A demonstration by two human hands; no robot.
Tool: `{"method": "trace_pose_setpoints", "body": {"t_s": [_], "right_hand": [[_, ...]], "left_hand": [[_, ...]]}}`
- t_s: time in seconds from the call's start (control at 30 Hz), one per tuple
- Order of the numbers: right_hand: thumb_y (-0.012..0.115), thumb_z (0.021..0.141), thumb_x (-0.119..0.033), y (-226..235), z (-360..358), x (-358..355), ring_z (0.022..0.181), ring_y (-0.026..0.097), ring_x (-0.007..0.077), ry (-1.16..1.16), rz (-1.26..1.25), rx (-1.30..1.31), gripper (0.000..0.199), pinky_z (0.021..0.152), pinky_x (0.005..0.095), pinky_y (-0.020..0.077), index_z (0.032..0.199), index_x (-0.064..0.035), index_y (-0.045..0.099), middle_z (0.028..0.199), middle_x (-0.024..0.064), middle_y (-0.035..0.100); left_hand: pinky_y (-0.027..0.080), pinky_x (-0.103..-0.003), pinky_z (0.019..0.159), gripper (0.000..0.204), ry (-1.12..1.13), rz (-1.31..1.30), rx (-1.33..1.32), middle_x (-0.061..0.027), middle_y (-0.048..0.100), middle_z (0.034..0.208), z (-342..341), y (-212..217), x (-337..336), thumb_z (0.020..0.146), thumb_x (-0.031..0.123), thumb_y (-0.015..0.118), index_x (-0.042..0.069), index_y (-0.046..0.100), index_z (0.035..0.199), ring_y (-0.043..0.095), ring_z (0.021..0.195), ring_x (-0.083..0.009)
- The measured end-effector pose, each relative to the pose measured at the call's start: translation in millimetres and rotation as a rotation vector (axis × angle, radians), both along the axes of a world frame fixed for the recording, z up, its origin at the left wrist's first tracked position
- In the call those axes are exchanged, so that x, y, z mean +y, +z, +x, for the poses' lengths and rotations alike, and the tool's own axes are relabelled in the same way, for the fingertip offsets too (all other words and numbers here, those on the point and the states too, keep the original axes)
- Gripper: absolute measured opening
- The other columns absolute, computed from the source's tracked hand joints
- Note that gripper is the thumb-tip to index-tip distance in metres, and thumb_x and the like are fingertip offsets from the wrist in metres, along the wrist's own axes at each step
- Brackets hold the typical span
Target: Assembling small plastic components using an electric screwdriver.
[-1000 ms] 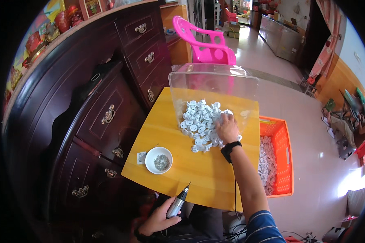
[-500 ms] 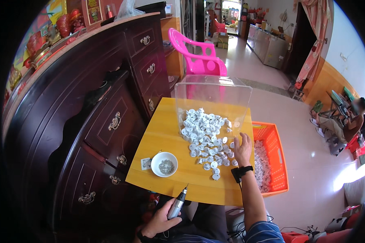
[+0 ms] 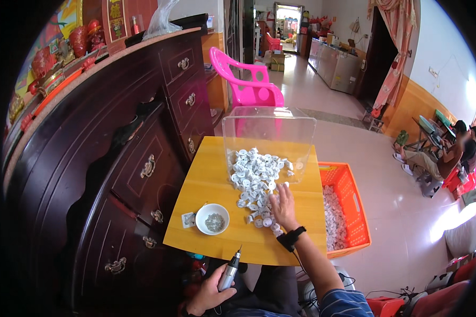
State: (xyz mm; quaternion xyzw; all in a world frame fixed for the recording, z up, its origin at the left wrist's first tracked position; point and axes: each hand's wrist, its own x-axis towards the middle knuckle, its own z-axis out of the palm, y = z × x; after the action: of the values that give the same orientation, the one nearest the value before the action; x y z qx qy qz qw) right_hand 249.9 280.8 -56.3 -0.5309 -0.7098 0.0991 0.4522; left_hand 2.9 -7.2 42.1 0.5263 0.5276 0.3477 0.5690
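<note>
My left hand (image 3: 209, 295) is wrapped around a grey and black electric screwdriver (image 3: 229, 276), its thin bit pointing up past the table's near edge. Fingers spread, my right hand (image 3: 286, 210) lies against the right side of a heap of small white round plastic parts (image 3: 254, 170) and covers some of them. The heap spreads out of a clear plastic box (image 3: 269, 127) standing at the far side of the yellow table (image 3: 188, 190). To the left, a white bowl (image 3: 199, 217) holds small metal screws (image 3: 214, 223). A small clear packet (image 3: 188, 220) lies beside the bowl.
An orange crate (image 3: 357, 219) filled with white parts stands at the table's right. A dark wooden cabinet (image 3: 121, 174) runs along the left. Behind the table is a pink plastic chair (image 3: 256, 95). People (image 3: 444, 158) sit farther off at the right.
My right hand has moved left from the table's right side, and the loose parts there are pushed closer to the heap. The left hand keeps its grip on the screwdriver. The view shifted slightly.
</note>
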Motion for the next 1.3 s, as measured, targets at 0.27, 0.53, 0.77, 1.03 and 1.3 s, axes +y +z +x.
{"method": "trace_pose_setpoints", "body": {"t_s": [0.27, 0.53, 0.77, 1.03, 1.3], "right_hand": [[0.060, 0.097, -0.040, 31.0, 27.5, 130.4, 0.126, 0.051, 0.0467, -0.120, -0.031, -0.248, 0.051, 0.106, 0.0533, 0.0422, 0.133, -0.0029, 0.057, 0.138, 0.0303, 0.052], [0.055, 0.097, -0.049, 10.5, 23.5, 153.0, 0.133, 0.045, 0.0472, -0.035, -0.271, -0.387, 0.059, 0.112, 0.0523, 0.0381, 0.139, -0.0062, 0.053, 0.145, 0.0275, 0.047], [0.062, 0.097, -0.034, -3.6, 37.9, 77.7, 0.117, 0.057, 0.0449, 0.039, -0.073, -0.250, 0.045, 0.100, 0.0515, 0.0463, 0.129, -0.0025, 0.059, 0.126, 0.0256, 0.061], [0.058, 0.100, -0.029, -5.9, 31.8, -26.5, 0.121, 0.053, 0.0471, 0.096, -0.186, 0.014, 0.046, 0.106, 0.0506, 0.0419, 0.132, 0.0048, 0.056, 0.128, 0.0303, 0.058], [0.051, 0.105, -0.034, -13.0, -10.6, -62.7, 0.139, 0.039, 0.0466, -0.001, -0.161, 0.128, 0.058, 0.117, 0.0497, 0.0314, 0.147, 0.0049, 0.043, 0.149, 0.0333, 0.041]], "left_hand": [[0.050, -0.031, 0.093, 0.074, 0.006, -0.056, -0.045, -0.0088, 0.062, 0.112, 3.5, 2.0, 8.1, 0.088, 0.009, 0.074, 0.001, 0.037, 0.152, 0.061, 0.103, -0.0143], [0.051, -0.031, 0.091, 0.072, 0.074, 0.002, -0.131, -0.0061, 0.058, 0.120, 5.1, -19.8, 4.3, 0.085, 0.003, 0.071, -0.001, 0.039, 0.150, 0.059, 0.103, -0.0140], [0.049, -0.031, 0.097, 0.075, 0.067, 0.122, -0.050, -0.0090, 0.056, 0.135, -1.4, -38.5, 4.2, 0.085, 0.004, 0.072, 0.000, 0.036, 0.152, 0.058, 0.115, -0.0166], [0.050, -0.031, 0.094, 0.073, -0.043, -0.026, -0.037, -0.0078, 0.062, 0.113, 4.4, -3.7, -6.9, 0.088, 0.010, 0.074, 0.001, 0.038, 0.150, 0.062, 0.103, -0.0135], [0.052, -0.032, 0.090, 0.073, 0.005, 0.169, -0.042, -0.0066, 0.065, 0.105, -2.8, -30.2, -25.1, 0.084, 0.013, 0.076, 0.004, 0.042, 0.149, 0.065, 0.097, -0.0140]]}}
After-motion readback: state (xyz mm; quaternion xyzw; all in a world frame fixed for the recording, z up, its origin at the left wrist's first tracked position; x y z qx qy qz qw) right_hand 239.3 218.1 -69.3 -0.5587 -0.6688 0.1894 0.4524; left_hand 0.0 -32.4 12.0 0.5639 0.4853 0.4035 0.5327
